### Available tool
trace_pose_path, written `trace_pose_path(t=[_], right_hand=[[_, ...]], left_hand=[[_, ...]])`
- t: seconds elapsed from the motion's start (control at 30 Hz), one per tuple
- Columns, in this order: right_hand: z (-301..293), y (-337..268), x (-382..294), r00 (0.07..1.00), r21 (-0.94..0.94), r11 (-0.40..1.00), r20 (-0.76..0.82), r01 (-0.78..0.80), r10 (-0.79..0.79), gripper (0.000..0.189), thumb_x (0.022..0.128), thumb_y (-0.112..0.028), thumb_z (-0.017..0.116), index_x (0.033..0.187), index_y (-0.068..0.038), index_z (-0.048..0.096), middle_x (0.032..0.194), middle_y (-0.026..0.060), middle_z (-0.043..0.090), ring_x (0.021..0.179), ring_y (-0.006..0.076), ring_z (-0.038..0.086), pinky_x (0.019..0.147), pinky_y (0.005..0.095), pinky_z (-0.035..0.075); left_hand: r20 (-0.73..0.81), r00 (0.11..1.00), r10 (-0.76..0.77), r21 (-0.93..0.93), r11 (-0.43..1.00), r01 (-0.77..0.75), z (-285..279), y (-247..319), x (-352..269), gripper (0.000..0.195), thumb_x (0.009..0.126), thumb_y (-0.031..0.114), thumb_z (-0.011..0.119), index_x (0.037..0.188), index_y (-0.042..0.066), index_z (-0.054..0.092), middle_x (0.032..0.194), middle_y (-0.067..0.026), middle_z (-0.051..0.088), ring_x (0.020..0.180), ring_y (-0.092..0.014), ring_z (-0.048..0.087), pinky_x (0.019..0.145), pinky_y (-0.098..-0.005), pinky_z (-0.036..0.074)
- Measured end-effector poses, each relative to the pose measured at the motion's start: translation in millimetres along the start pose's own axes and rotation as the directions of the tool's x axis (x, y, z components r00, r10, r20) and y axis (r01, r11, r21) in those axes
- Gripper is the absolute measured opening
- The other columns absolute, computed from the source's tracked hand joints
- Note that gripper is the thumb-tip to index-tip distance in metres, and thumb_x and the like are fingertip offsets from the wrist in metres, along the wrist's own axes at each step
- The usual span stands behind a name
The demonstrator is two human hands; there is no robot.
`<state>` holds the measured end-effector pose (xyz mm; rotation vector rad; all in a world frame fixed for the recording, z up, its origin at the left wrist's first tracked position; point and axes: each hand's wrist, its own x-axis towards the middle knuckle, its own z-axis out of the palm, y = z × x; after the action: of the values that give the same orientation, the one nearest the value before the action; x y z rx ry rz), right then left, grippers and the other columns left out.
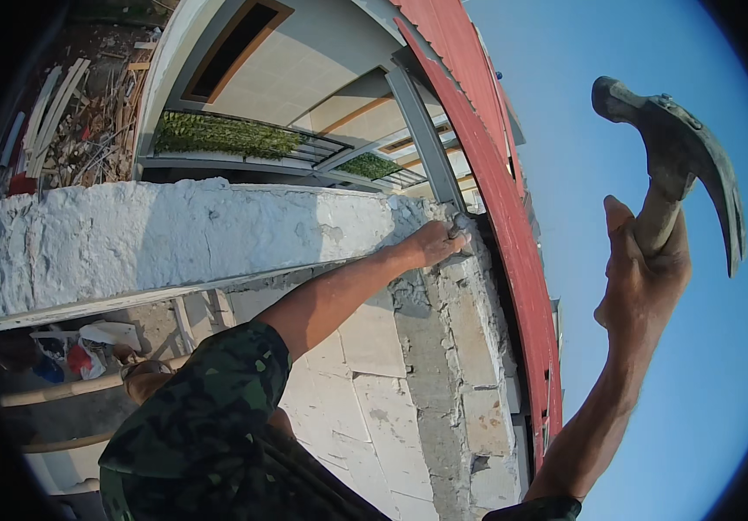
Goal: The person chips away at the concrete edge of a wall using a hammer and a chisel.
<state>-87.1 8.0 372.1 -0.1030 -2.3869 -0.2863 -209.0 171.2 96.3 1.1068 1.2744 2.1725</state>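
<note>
My right hand (647,280) grips a claw hammer (680,137) by its handle and holds it up at the right, against the sky. The hammer's head is apart from the wall. Near the middle, my left hand (437,245) is closed around a small tool, perhaps a chisel, at the broken corner of the masonry wall (269,221). Only a short end of that tool shows; its tip and the rest are hidden by my fingers. Rough, chipped mortar surrounds this hand, and pale blocks (374,417) make up the wall face below it.
A red metal roof edge (517,293) runs close beside the wall. Bamboo poles (68,391) lie at lower left, near a sandalled foot (146,378). Timber and rubble (87,130) lie far below at upper left. A balcony with a green hedge (224,135) stands beyond the wall.
</note>
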Motion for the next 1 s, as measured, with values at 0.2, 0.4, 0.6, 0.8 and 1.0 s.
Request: trace_pose_path(t=[0.2, 0.4, 0.6, 0.8, 1.0], right_hand=[[65, 54, -36, 0.979, -0.086, 0.987, 0.163, 0.135, -0.120, 0.016, 0.085, -0.014, 0.068, 0.085, -0.004, 0.056, 0.061, 0.0107, 0.059, 0.057, 0.0254, 0.060, 0.055, 0.0370, 0.048], [17, 25, -8, 0.985, -0.134, 0.991, 0.169, -0.003, 0.026, 0.015, 0.085, -0.013, 0.066, 0.087, 0.000, 0.059, 0.060, 0.0072, 0.058, 0.053, 0.0197, 0.054, 0.052, 0.0346, 0.041], [25, 32, -15, 0.972, 0.083, 0.982, -0.182, 0.168, -0.151, 0.014, 0.085, -0.013, 0.068, 0.092, -0.004, 0.060, 0.061, 0.0056, 0.058, 0.055, 0.0181, 0.057, 0.054, 0.0330, 0.046], [37, 58, -19, 0.956, -0.344, 0.918, 0.274, 0.195, -0.100, 0.013, 0.086, -0.012, 0.066, 0.087, -0.001, 0.059, 0.064, 0.0109, 0.059, 0.056, 0.0176, 0.054, 0.056, 0.0369, 0.047], [-11, -7, 15, 0.924, 0.219, 0.976, -0.375, 0.005, 0.080, 0.016, 0.085, -0.017, 0.069, 0.076, -0.008, 0.060, 0.057, 0.0014, 0.054, 0.050, 0.0111, 0.052, 0.049, 0.0285, 0.041]], left_hand=[[-0.119, 0.985, 0.122, -0.076, 0.988, -0.132, -13, -49, 19, 0.045, 0.092, 0.044, 0.055, 0.079, 0.002, 0.063, 0.068, -0.0097, 0.059, 0.068, -0.019, 0.056, 0.066, -0.0381, 0.045], [-0.063, 0.995, 0.074, -0.088, 0.993, -0.079, 0, -29, 15, 0.037, 0.092, 0.037, 0.059, 0.078, 0.003, 0.061, 0.071, -0.0029, 0.059, 0.068, -0.012, 0.052, 0.062, -0.0311, 0.043], [-0.035, 0.999, -0.039, -0.048, 0.998, 0.037, -9, -22, 9, 0.036, 0.092, 0.036, 0.060, 0.078, 0.003, 0.060, 0.071, -0.0025, 0.058, 0.067, -0.012, 0.053, 0.061, -0.0306, 0.043], [-0.065, 0.991, 0.115, -0.105, 0.987, -0.121, 8, -16, 10, 0.036, 0.092, 0.036, 0.058, 0.077, 0.004, 0.060, 0.069, -0.0033, 0.058, 0.065, -0.013, 0.052, 0.060, -0.0305, 0.042], [-0.028, 0.999, 0.018, -0.064, 0.998, -0.020, 3, -6, -1, 0.047, 0.095, 0.043, 0.056, 0.074, 0.000, 0.060, 0.062, -0.0116, 0.055, 0.060, -0.019, 0.050, 0.060, -0.0418, 0.041]])
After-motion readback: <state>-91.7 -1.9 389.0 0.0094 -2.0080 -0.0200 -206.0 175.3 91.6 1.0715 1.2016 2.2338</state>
